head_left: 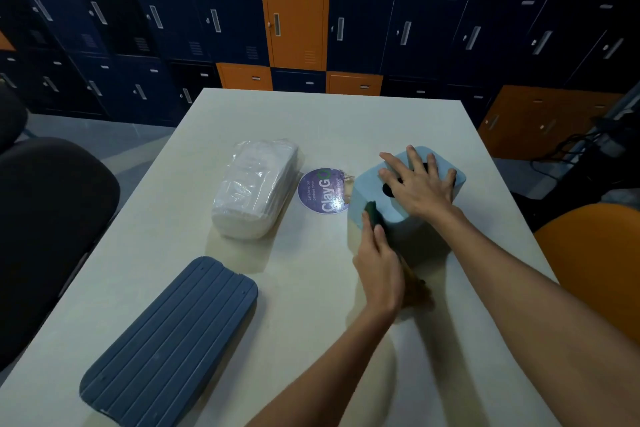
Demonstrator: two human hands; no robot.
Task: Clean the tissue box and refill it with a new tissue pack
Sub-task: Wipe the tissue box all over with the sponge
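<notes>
Tissue box [367, 184]: light blue, stands w/ slot side up by the right edge of the tabletop [311, 114], roughly mid-depth. Right hand [419, 184] lies flat on its top, fingers straight & spread across the dark slot, pressing it down, nothing gripped. Left hand [379, 270] is at the box's near-left corner, fingers curled round a green pad [371, 215] held vs. the side wall. Something brownish shows under that hand; blurred, can't tell what it is.

Progress, as I read it: cleaning is under way, outside of the box being wiped. The box's dark blue ribbed base [169, 340] is already off, lying flat toward the near-left corner, well apart from the box. Can't see inside the box, so whether it's been emptied or wiped inside is unknown.

Still to do, prob.: finish the wipe, unwrap the tissue pack [256, 191], which is still in its clear plastic near the middle of the tabletop, load it, thread the first sheet thru the slot, refit the base.

Round purple sticker [323, 191] sits on the tabletop btwn pack & box, its right rim hidden behind the box.
</notes>
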